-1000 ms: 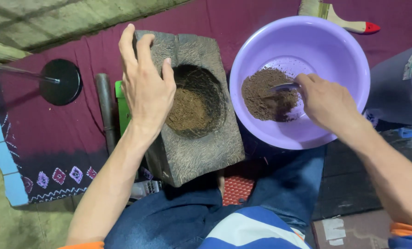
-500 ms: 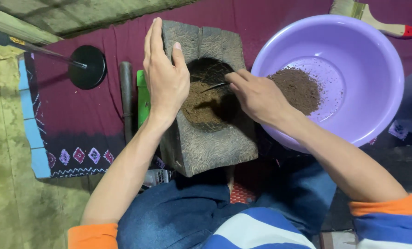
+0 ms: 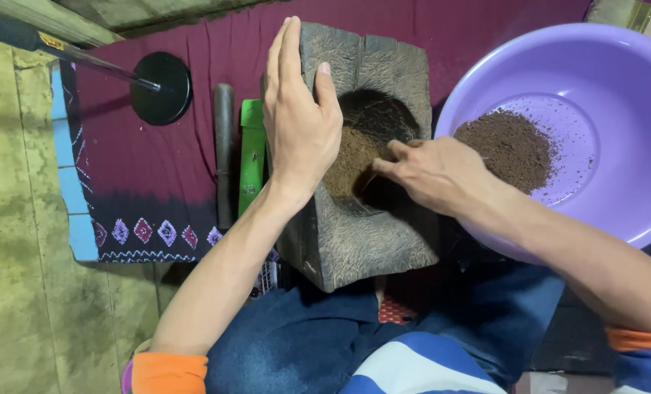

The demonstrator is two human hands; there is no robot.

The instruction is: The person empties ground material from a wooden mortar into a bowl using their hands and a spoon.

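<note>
A rough grey wooden mortar block stands between my knees, with brown powder in its round hollow. My left hand lies flat over the block's left rim, fingers together and pointing away from me. My right hand reaches into the hollow from the right, fingers closed on a small dark spoon whose tip dips into the powder. Most of the spoon is hidden by the fingers. A purple plastic basin at the right holds a heap of darker brown powder.
A maroon patterned cloth lies under everything. Left of the block lie a green flat strip and a dark cylindrical pestle. Further left stands a black round disc with a thin rod. Bare greenish floor is at the far left.
My right hand has moved from the purple basin over to the mortar and now dips into its hollow. My left hand stays on the block's left rim.
</note>
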